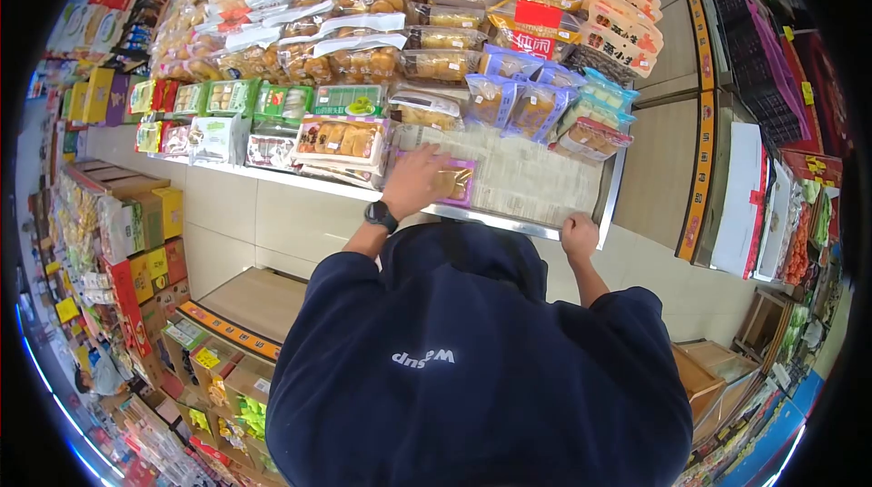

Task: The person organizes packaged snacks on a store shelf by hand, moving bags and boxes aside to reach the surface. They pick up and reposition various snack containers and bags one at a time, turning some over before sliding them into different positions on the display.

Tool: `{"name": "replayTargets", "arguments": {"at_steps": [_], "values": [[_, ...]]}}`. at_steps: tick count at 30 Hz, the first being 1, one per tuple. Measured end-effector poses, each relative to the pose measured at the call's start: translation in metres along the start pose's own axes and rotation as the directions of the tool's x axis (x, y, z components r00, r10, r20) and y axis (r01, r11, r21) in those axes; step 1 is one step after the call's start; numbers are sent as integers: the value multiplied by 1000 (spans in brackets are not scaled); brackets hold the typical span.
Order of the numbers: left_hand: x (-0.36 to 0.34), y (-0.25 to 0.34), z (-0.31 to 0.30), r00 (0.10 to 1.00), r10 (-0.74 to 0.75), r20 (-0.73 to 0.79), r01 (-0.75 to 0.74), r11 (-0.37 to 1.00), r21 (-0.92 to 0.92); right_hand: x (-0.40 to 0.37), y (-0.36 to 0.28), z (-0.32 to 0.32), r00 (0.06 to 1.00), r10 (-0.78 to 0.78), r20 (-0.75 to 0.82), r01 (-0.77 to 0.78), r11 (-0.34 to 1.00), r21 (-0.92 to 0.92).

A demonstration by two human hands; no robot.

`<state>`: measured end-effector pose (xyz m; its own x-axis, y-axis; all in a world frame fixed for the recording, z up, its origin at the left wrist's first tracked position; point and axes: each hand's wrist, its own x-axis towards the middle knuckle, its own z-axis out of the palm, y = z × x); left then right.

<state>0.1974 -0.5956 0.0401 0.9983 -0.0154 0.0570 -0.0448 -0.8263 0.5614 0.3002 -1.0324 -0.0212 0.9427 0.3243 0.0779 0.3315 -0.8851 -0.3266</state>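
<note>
My left hand (pixel 415 180), with a dark watch on its wrist, reaches over the shelf's front edge. Its fingers lie around the left end of a purple-edged pack of pastries (pixel 459 183), partly covering it. The pack rests flat on the newspaper-like lining (pixel 536 173). My right hand (pixel 579 235) is closed at the front right corner, on the shelf's metal rim (pixel 509 223). Left of my left hand is a stack of pastry trays (pixel 341 142). Behind the lined part stand blue-purple bags of pastries (pixel 530 109) and a pink-edged pack (pixel 593 137).
Rows of bagged pastries (pixel 363 33) fill the back of the display. Green boxes (pixel 350 101) line its front left. Wooden cabinets with an orange strip (pixel 701 124) stand to the right. Stacked cartons (pixel 150 260) are at the left, above a tiled floor (pixel 218 214).
</note>
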Motion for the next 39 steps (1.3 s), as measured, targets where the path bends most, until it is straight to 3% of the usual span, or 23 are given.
{"name": "replayTargets", "arguments": {"at_steps": [2, 4, 6, 9, 19, 22, 26, 30, 32, 35, 39], "values": [[3, -17, -38, 998, 52, -21, -52, 999, 3, -1, 0, -1, 1000, 2, 2, -2, 1000, -7], [11, -40, -87, 992, 125, 14, -126, 983, 132, -2, 1, -1, 1000, 1, 15, -1, 1000, -23], [5, -60, -129, 990, -58, 127, 17, 953, 302, -2, 2, 1, 1000, -6, -10, 5, 1000, -23], [-17, -103, -140, 948, -270, 171, 169, 877, 449, -1, 2, 4, 1000, -6, -24, 5, 1000, -17], [-13, -96, -148, 947, -241, 214, 130, 893, 431, 0, 0, -2, 999, 38, 39, -38, 999, -9], [-16, -79, -151, 957, -239, 168, 162, 913, 374, 0, -1, 0, 999, -15, -52, 15, 1000, 13], [-5, -22, -139, 976, -117, 181, 56, 949, 311, 0, -1, 0, 999, -14, -46, 15, 1000, 4], [14, 24, -74, 987, 36, 158, -70, 974, 216, 0, -1, 1, 999, -15, -38, 15, 1000, 12], [22, 26, -36, 983, 71, 171, -106, 973, 207, 0, 1, 0, 1000, -4, -18, 4, 1000, 9], [23, 10, 7, 981, 10, 195, -75, 942, 326, 0, 3, -2, 1000, 16, 16, -15, 1000, -6], [19, 5, 8, 975, 17, 221, -91, 940, 329, -1, 2, -1, 1000, 8, -3, -8, 1000, -3]]}}
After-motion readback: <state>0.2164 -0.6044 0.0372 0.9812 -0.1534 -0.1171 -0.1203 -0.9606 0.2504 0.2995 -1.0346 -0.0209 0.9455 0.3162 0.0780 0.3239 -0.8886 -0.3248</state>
